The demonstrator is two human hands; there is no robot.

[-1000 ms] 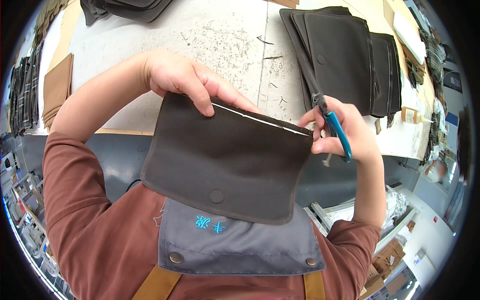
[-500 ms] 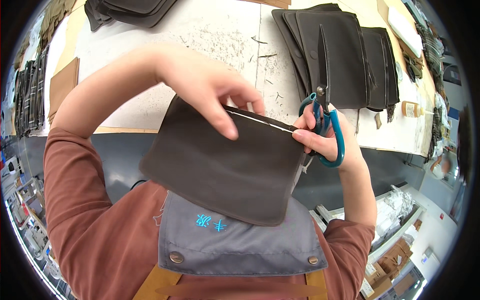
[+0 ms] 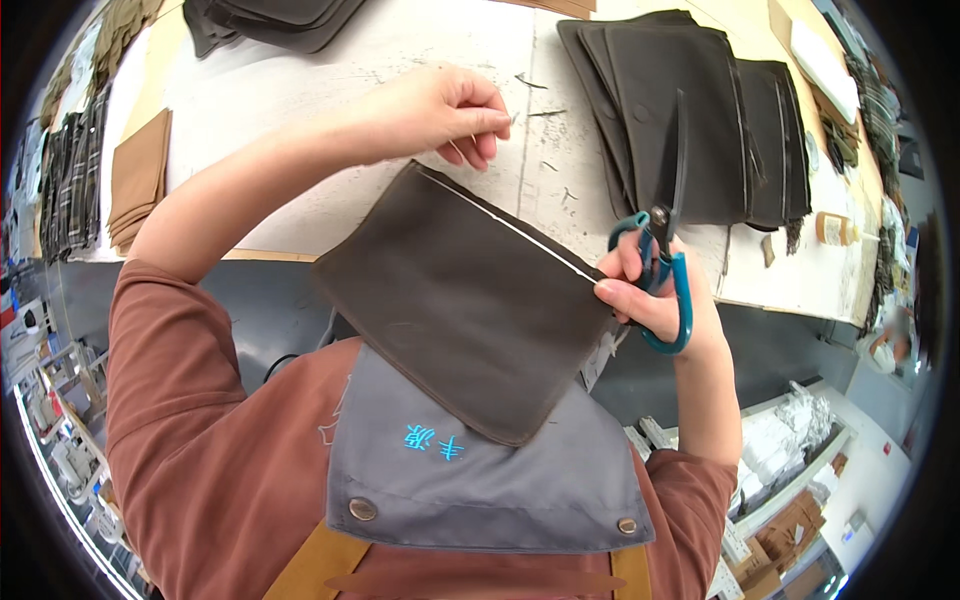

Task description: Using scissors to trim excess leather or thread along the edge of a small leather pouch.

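Head view shows blue characters beside dark pouch.

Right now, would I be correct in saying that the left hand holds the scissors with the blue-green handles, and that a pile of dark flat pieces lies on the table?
Not quite: the head view shows the scissors in the right hand. The handles are indeed blue-green, and a pile of dark flat pieces does lie on the table.
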